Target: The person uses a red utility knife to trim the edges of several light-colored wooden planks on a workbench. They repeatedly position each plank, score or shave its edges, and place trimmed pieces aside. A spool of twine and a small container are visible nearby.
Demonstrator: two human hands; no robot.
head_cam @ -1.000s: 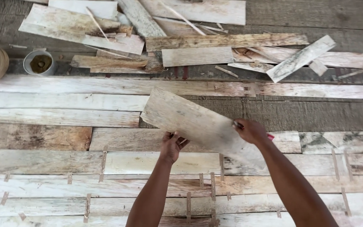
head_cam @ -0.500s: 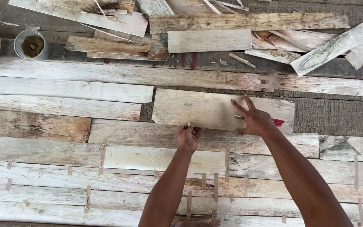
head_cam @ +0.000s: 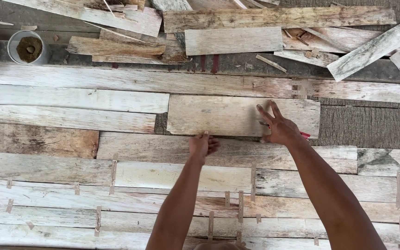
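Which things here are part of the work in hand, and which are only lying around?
In use: left hand; right hand; short plank; red tool under the right hand; laid boards.
Lying about: scrap planks; round tin.

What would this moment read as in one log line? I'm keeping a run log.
left hand: at near edge of flat plank | right hand: spread on plank, red item beneath | plank: flat in gap between boards

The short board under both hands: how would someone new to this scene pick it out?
Start at the long rows of pale planks laid side by side across the surface. In the third row from the top, the short board lies flat, left hand at its lower edge, right hand spread on top. Unlike its neighbours, dark gaps flank both ends.
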